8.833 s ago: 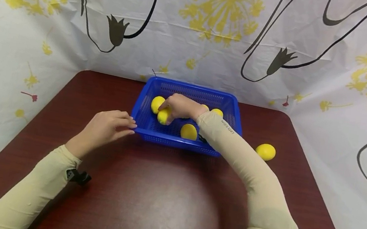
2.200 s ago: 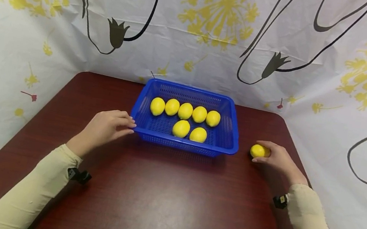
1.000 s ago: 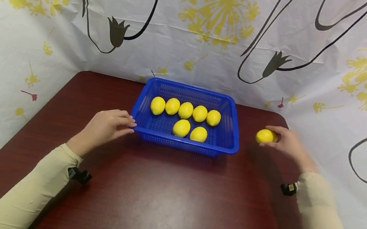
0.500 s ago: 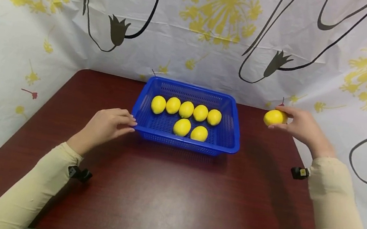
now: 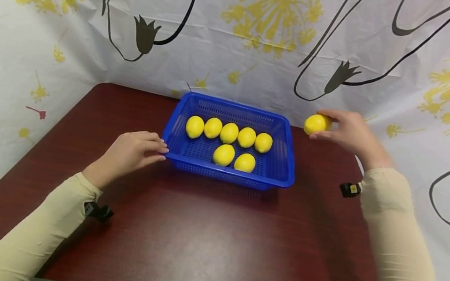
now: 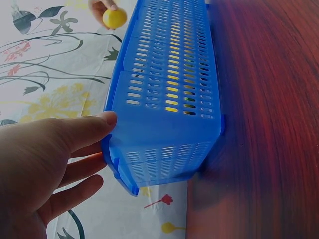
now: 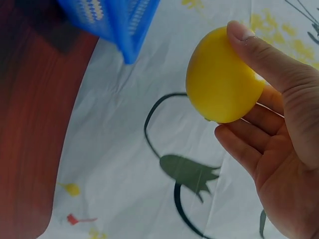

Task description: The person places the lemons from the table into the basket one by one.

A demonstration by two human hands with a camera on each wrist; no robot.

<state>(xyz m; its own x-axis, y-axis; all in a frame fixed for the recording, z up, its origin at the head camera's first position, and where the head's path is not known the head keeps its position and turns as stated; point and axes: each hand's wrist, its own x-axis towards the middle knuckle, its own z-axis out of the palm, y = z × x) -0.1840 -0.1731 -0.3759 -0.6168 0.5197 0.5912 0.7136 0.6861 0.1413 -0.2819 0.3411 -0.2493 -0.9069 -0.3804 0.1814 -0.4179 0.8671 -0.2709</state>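
My right hand [image 5: 351, 134] holds a yellow lemon [image 5: 316, 124] between thumb and fingers, raised above the table to the right of the basket. In the right wrist view the thumb presses one side of this lemon [image 7: 222, 79], with fingers behind it. The blue perforated basket [image 5: 229, 175] stands at the back of the table. Several lemons [image 5: 229, 133] form a back row in it, and two more [image 5: 234, 158] lie in front, right of centre. At its front left corner my left hand [image 5: 131, 152] pinches the rim [image 6: 110, 107] with thumb and fingertips.
The dark red wooden table [image 5: 194, 241] has a rounded right back corner under the raised hand. A white patterned cloth [image 5: 258, 78] hangs right behind the basket and along both sides. Small black cameras sit on both wrists.
The right hand, earlier among the lemons in the basket, has since grasped the lemon lying right of it, lifted it, and now moved leftward with it. The left hand stays at the rim.
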